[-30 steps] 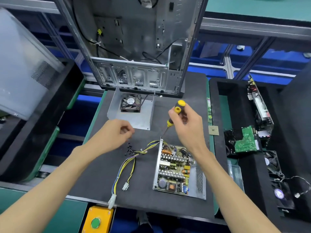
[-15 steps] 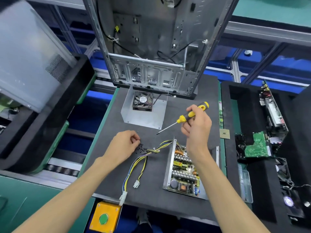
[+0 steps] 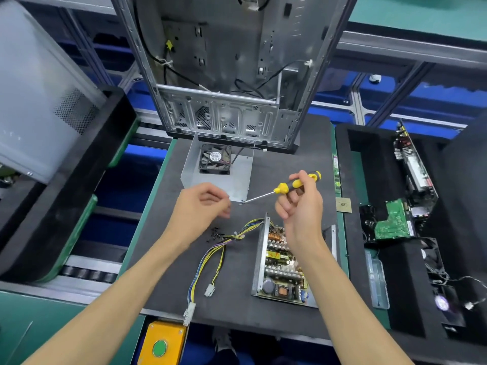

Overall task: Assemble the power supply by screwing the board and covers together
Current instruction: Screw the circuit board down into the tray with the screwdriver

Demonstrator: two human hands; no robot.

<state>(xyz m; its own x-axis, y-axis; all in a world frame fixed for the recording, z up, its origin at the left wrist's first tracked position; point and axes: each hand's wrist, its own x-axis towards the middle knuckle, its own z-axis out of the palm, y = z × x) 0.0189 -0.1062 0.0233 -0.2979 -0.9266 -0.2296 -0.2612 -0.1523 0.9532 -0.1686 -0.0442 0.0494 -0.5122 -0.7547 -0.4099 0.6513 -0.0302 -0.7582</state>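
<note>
The right hand (image 3: 300, 206) is curled round a screwdriver (image 3: 283, 188), right of the frame's centre, held above the mat (image 3: 290, 159). The tool's long axis runs on a shallow diagonal: the yellow-and-black handle points to the upper right and the thin shaft slopes down to the lower left, its tip ending just beside the fingertips of the left hand (image 3: 200, 204). That hand hovers at the centre of the frame with fingers bent and thumb drawn in toward them; whether it pinches a screw cannot be told, the fingertips being blurred. The two hands are apart, with the screwdriver's shaft spanning the gap between them. Below the left hand a small scatter of black screws (image 3: 214, 233) lies on the mat, next to a bundle of yellow, blue and black wires (image 3: 218, 248) that runs from the board's upper end down to white plugs near the mat's lower edge. The board (image 3: 282, 270) sits in its metal tray in the lower right-centre, its long axis running up and down the frame, partly covered by the right forearm. A bent metal cover (image 3: 237, 180) with a fan (image 3: 215, 159) on it lies above the hands, in front of an open computer case (image 3: 224, 75) at the top centre. A yellow box with a green button (image 3: 160, 348) shows at the bottom edge.
</note>
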